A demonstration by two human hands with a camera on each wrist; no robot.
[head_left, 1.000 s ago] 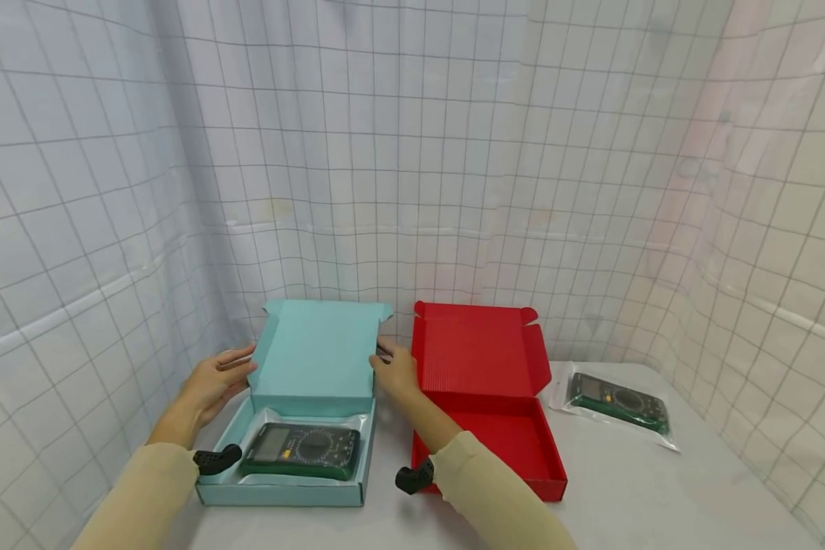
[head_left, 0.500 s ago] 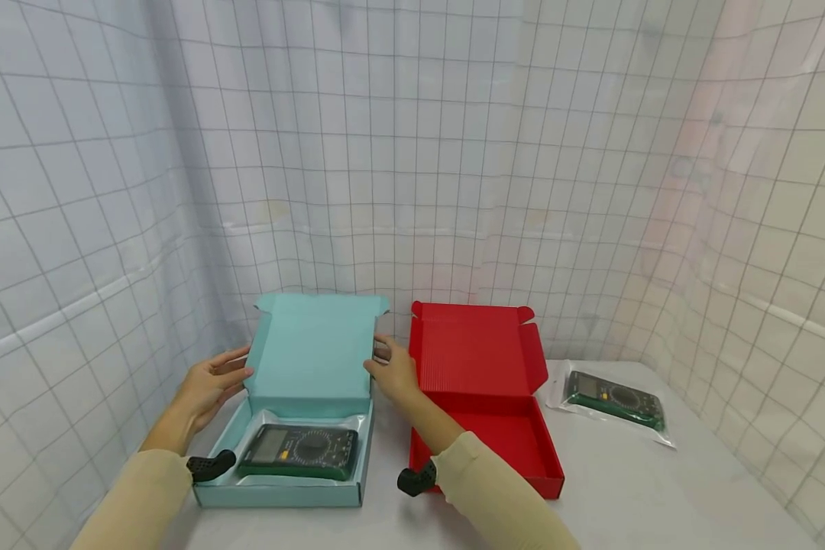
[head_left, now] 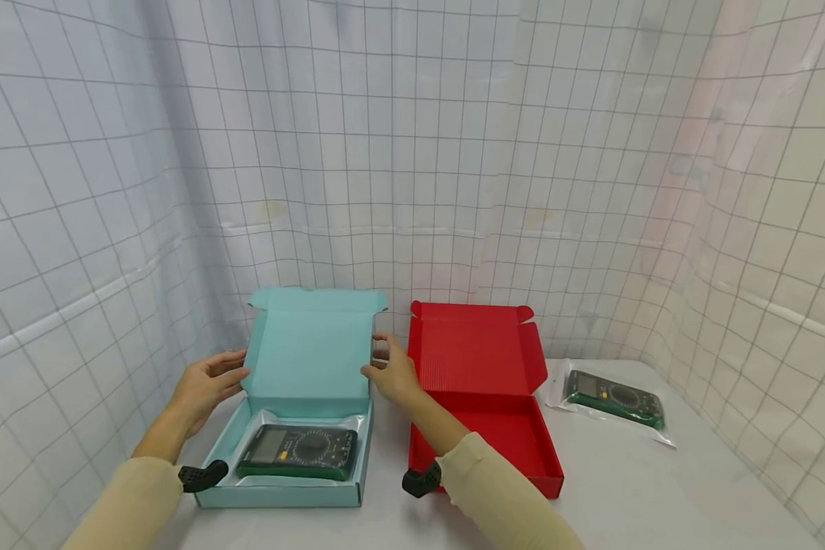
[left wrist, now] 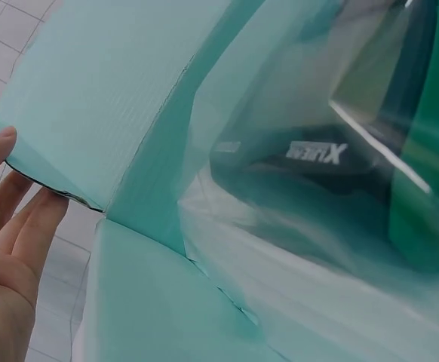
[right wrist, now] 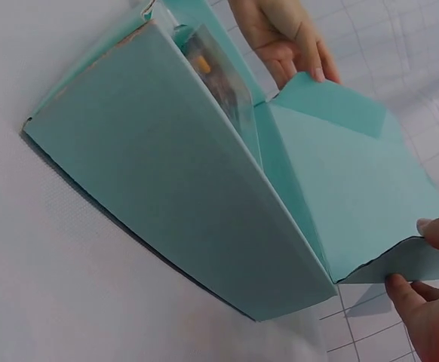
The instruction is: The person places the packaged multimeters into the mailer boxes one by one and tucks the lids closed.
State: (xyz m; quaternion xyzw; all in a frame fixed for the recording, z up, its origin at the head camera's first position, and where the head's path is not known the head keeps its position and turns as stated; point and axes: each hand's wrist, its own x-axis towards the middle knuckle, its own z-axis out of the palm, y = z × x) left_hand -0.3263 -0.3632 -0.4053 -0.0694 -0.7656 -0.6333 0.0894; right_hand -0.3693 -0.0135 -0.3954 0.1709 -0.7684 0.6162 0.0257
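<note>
White tabletop (head_left: 632, 489); fingers (left wrist: 40, 230) pinching-close round turquoise lid (head_left: 316, 355)

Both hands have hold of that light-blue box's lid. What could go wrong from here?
If the lid comes down, the loose clear bag around the multimeter might get pinched at the edge of the light-blue box. The side flaps, held by the left hand and right hand, could crease or catch. The right forearm crosses the red box in the head view, so it might nudge it.

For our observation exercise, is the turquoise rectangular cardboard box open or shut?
Open: this box has its hinged turquoise lid standing raised, exposing a bagged green-and-black multimeter inside.
</note>
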